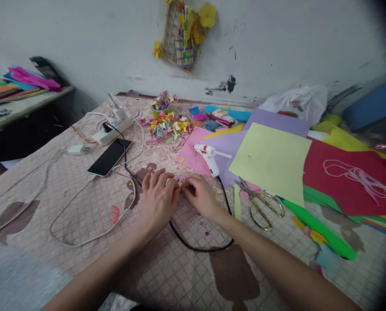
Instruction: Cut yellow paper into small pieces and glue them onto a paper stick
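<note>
Head view: left hand (160, 192), right hand (199, 195), grips pinching small yellow piece (180, 184); I'd keep pressure light

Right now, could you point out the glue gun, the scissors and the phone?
Glue gun (211, 164), head view: on its white handle.
Scissors (252, 195), head view: near the pivot, between blades and handles.
Phone (109, 157), head view: middle of its dark screen.

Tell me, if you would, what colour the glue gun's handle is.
The glue gun's handle is white, seen best in the head view.
</note>
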`<control>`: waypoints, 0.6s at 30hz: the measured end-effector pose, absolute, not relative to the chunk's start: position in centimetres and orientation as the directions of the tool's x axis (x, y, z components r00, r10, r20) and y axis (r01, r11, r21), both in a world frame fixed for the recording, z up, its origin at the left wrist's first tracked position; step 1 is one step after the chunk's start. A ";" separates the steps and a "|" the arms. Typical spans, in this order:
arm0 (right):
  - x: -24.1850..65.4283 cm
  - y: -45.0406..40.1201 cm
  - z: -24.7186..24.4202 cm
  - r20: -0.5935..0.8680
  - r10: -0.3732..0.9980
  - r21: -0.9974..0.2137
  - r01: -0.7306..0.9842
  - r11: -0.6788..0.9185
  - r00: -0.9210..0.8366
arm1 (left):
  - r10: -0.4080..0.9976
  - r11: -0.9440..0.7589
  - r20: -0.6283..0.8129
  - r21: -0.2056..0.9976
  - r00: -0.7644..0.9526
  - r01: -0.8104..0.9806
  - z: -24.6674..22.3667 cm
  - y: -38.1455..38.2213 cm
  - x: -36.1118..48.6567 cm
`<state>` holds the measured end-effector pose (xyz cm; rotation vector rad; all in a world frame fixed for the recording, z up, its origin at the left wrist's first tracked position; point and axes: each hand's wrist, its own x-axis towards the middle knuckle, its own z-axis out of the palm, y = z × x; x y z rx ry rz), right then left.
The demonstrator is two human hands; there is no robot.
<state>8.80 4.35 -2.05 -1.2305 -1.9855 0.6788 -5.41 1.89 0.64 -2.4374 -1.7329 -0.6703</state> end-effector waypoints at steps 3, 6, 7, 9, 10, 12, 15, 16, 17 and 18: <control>8.8 4.4 -2.1 0.282 0.908 -0.727 0.548 0.412 -0.309 | 0.885 -0.351 0.387 0.191 0.258 0.917 0.6 1.9 -5.4; 8.8 4.4 -2.1 0.283 0.907 -0.730 0.544 0.414 -0.310 | 0.882 -0.355 0.391 0.188 0.262 0.916 0.7 1.9 -5.4; 8.8 4.4 -2.1 0.283 0.907 -0.730 0.543 0.415 -0.312 | 0.880 -0.358 0.393 0.185 0.265 0.915 0.7 1.8 -5.4; 8.8 4.4 -2.1 0.286 0.905 -0.729 0.542 0.419 -0.315 | 0.878 -0.362 0.394 0.178 0.271 0.915 0.7 1.8 -5.4; 8.8 4.4 -2.1 0.288 0.904 -0.727 0.542 0.421 -0.316 | 0.878 -0.361 0.395 0.175 0.271 0.916 0.7 1.8 -5.4; 8.8 4.3 -2.1 0.291 0.903 -0.725 0.543 0.424 -0.317 | 0.879 -0.360 0.392 0.169 0.272 0.918 0.7 1.8 -5.4; 8.8 4.3 -2.1 0.291 0.902 -0.725 0.543 0.425 -0.319 | 0.875 -0.361 0.400 0.163 0.273 0.918 0.7 1.8 -5.3; 8.8 4.3 -2.1 0.291 0.902 -0.725 0.541 0.426 -0.320 | 0.873 -0.363 0.403 0.161 0.274 0.918 0.7 1.8 -5.3; 8.8 4.3 -2.1 0.290 0.902 -0.726 0.541 0.426 -0.321 | 0.873 -0.362 0.405 0.160 0.274 0.918 0.7 1.8 -5.3; 8.8 4.3 -2.1 0.290 0.902 -0.726 0.540 0.425 -0.321 | 0.873 -0.361 0.404 0.158 0.273 0.919 0.7 1.8 -5.2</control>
